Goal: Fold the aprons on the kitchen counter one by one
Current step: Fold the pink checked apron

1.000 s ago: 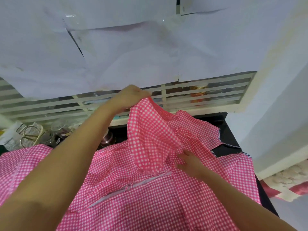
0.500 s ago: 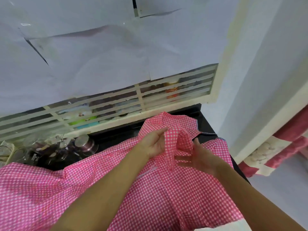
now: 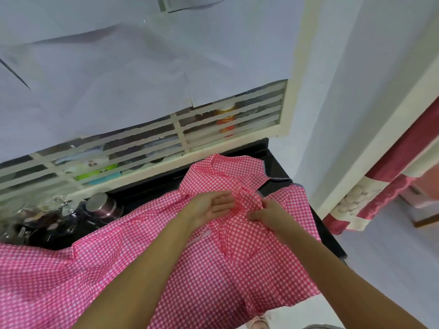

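Observation:
A pink and white checked apron [image 3: 209,269] lies spread over the black kitchen counter [image 3: 280,167], its upper part bunched near the counter's right end. My left hand [image 3: 211,207] rests flat on the cloth with its fingers straight, pressing a fold down. Just to its right, my right hand [image 3: 268,214] pinches a raised ridge of the checked cloth between fingers and thumb. A dark-trimmed edge of the apron [image 3: 278,180] shows beyond my hands. More pink checked cloth [image 3: 28,281] spreads to the left.
A steel container [image 3: 102,206] and several glass and metal items [image 3: 40,219] crowd the counter's left back. A louvred window [image 3: 166,136] with jars behind it runs along the back. The white wall [image 3: 344,115] and a red curtain [image 3: 392,176] lie to the right.
My left hand let go of the lifted flap, brought it down and now lies flat on it. My right hand moved to pinch the fold. The view swung to the right.

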`<control>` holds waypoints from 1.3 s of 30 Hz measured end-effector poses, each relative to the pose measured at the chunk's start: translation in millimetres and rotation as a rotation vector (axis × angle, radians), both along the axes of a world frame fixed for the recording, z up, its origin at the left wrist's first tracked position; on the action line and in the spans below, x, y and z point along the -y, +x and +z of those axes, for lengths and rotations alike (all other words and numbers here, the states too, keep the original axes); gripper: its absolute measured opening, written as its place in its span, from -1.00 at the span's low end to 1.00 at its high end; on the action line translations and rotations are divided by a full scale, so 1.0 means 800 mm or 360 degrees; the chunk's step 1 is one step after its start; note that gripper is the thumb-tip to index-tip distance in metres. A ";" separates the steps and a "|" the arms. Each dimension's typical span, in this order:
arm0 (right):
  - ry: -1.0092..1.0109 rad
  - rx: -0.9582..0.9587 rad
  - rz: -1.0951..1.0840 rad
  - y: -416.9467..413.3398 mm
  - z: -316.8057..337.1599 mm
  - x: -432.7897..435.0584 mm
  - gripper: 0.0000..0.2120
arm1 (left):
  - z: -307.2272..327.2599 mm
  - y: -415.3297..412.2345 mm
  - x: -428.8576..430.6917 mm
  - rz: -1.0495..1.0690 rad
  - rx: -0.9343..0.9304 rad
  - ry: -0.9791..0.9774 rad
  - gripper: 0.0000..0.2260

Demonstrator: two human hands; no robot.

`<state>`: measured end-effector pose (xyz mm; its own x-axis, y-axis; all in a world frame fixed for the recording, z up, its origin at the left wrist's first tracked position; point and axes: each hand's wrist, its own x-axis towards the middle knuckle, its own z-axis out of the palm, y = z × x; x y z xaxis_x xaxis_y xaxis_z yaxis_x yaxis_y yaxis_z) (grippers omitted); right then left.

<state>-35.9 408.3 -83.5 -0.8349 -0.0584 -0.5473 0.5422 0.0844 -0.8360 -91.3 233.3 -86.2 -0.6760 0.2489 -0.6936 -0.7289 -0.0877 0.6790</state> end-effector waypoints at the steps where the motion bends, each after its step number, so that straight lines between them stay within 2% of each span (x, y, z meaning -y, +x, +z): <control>1: 0.0000 0.0064 -0.0003 -0.002 0.005 -0.002 -0.61 | -0.008 -0.003 0.010 0.0225 0.0028 -0.0087 -0.83; 2: -0.0043 0.0152 -0.0033 -0.005 0.010 -0.005 -0.64 | -0.017 -0.005 0.022 0.0395 0.0089 -0.0130 -0.83; 4: -0.0282 0.0359 -0.0147 -0.006 0.016 -0.014 -0.67 | -0.028 -0.001 0.037 0.0525 0.0290 -0.0101 -0.73; 7: -0.0733 0.0517 -0.0143 0.005 0.010 -0.031 -0.78 | -0.040 0.004 0.039 0.0475 0.0442 0.0035 -0.59; 9: -0.0788 0.0628 -0.0225 0.013 -0.011 -0.045 -0.72 | -0.053 0.002 0.033 0.0455 0.0467 0.0026 -0.58; 11: -0.0474 0.0753 -0.0281 0.027 -0.035 -0.061 -0.83 | -0.066 0.000 0.026 0.0439 0.0440 -0.0088 -0.68; 12: -0.0275 0.0754 -0.0178 0.034 -0.047 -0.067 -0.85 | -0.069 0.001 0.022 0.0438 0.0414 -0.0153 -0.74; 15: 0.0483 0.0463 0.0366 0.047 -0.070 -0.075 -0.62 | -0.081 0.001 0.016 0.0480 0.0269 -0.0314 -0.81; 17: 0.0519 0.0366 0.0480 0.051 -0.065 -0.069 -0.46 | -0.084 0.000 0.015 0.0507 0.0053 -0.0415 -0.66; 18: 0.0490 0.0337 0.0517 0.051 -0.064 -0.066 -0.43 | -0.087 -0.001 0.017 0.0444 -0.0091 -0.0590 -0.61; 21: 0.0636 0.0274 0.0654 0.048 -0.075 -0.071 -0.57 | -0.092 -0.001 0.027 0.0100 -0.0445 -0.1173 -0.61; 23: 0.0772 0.0319 0.0792 0.044 -0.081 -0.079 -0.63 | -0.098 -0.003 0.034 0.0013 -0.0509 -0.1285 -0.54; 25: 0.1000 0.0401 0.0946 0.042 -0.083 -0.088 -0.57 | -0.101 -0.004 0.040 -0.0006 -0.0515 -0.1302 -0.45; 27: 0.1045 0.0571 0.1004 0.038 -0.084 -0.098 -0.37 | -0.107 -0.005 0.045 0.0038 -0.0437 -0.1249 -0.43; 29: 0.0922 0.0808 0.1042 0.033 -0.083 -0.100 -0.14 | -0.110 -0.010 0.049 0.0160 -0.0332 -0.1179 -0.45; 31: 0.0933 0.0850 0.1125 0.022 -0.075 -0.092 -0.08 | -0.108 -0.018 0.053 0.0309 -0.0226 -0.0986 -0.45; 33: 0.1181 0.0530 0.1263 -0.003 -0.065 -0.078 -0.27 | -0.104 -0.031 0.058 0.0500 -0.0103 -0.0658 -0.36; 35: 0.1307 0.0102 0.1206 -0.038 -0.056 -0.057 -0.54 | -0.097 -0.044 0.061 0.0738 0.0045 -0.0280 -0.41; 37: 0.1104 -0.0080 0.0908 -0.077 -0.056 -0.034 -0.72 | -0.091 -0.054 0.062 0.0924 0.0169 0.0017 -0.56; 39: 0.0902 -0.0124 0.0637 -0.112 -0.057 -0.009 -0.79 | -0.087 -0.059 0.059 0.0994 0.0216 0.0171 -0.61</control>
